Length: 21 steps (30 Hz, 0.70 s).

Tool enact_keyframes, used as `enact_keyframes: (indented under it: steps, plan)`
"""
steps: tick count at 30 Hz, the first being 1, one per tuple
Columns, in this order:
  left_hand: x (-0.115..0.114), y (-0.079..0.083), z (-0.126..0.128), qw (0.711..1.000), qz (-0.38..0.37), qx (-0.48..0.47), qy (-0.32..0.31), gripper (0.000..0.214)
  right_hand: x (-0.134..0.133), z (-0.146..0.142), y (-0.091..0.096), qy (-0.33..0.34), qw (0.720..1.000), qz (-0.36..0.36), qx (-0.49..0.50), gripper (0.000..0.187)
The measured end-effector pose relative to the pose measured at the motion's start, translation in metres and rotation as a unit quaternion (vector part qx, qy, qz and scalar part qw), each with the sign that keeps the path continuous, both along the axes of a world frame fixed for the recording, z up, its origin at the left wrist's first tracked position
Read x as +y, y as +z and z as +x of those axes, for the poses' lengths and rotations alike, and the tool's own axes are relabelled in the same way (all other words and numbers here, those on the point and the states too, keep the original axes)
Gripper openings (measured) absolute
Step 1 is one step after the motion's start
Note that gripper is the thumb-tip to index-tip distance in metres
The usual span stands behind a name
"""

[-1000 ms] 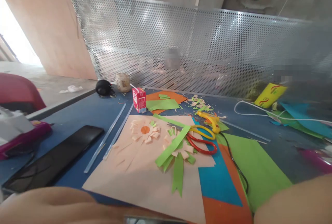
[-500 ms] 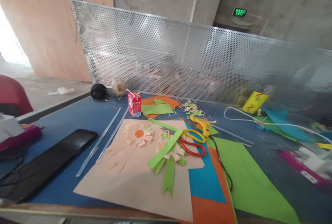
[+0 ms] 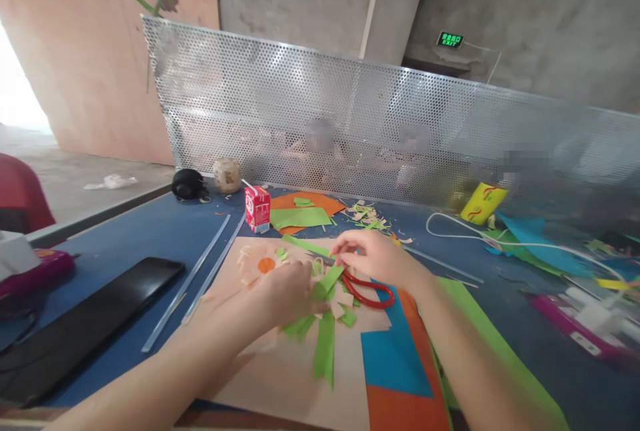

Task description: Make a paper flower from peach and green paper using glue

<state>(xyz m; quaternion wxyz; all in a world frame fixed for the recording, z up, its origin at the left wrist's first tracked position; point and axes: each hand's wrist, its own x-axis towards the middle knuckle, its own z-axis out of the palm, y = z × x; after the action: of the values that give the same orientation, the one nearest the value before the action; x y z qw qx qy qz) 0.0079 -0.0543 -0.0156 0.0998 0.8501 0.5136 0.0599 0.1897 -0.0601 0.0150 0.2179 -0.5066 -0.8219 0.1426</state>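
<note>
My left hand is closed at the lower left end of a green paper strip, its fingertips partly hidden. My right hand hovers above the strip's other end, thumb and fingers bent together near the scissors; whatever lies between them is hidden. Of the scissors, the red handle loop and a bit of grey blade show. Beneath the strip is a cut paper flower in peach and green, partly covered. Another peach flower with an orange centre rests on the peach sheet.
A black phone and clear glue sticks lie left. Behind stand a red drink carton and paper scraps. Blue and green sheets extend right. A perforated metal screen borders the table.
Both my hands have come into view from below and reached over the flower, strip and scissors. The yellow handle and most of the glue gun are now covered by my right hand.
</note>
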Motion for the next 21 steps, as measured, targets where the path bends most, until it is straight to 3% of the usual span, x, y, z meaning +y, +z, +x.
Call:
enact_keyframes:
  steps: [4,6,10,15,18,21]
  plan:
    - [0.006,-0.006,-0.005,0.999,-0.035,-0.016,-0.002,0.025,0.021,-0.001,-0.019,-0.057,0.996,0.058,-0.023,0.02]
    - [0.01,-0.004,-0.008,0.999,-0.036,-0.026,0.007,0.019,0.023,0.002,-0.029,-0.05,0.992,0.094,-0.06,0.024]
    - [0.015,-0.002,-0.01,0.996,-0.053,-0.067,-0.008,0.019,0.014,0.007,-0.038,-0.024,0.992,0.044,-0.119,0.034]
    - [0.02,0.004,-0.02,0.984,-0.078,-0.156,-0.02,0.026,0.008,0.006,-0.036,-0.025,0.99,0.035,-0.133,0.027]
    - [0.025,0.015,-0.028,0.966,-0.042,-0.256,-0.018,0.021,0.008,0.0,-0.035,-0.033,0.995,0.044,-0.082,0.037]
    - [0.032,0.023,-0.031,0.924,-0.03,-0.381,-0.022,0.025,0.006,-0.009,-0.037,-0.036,0.998,0.017,-0.043,0.054]
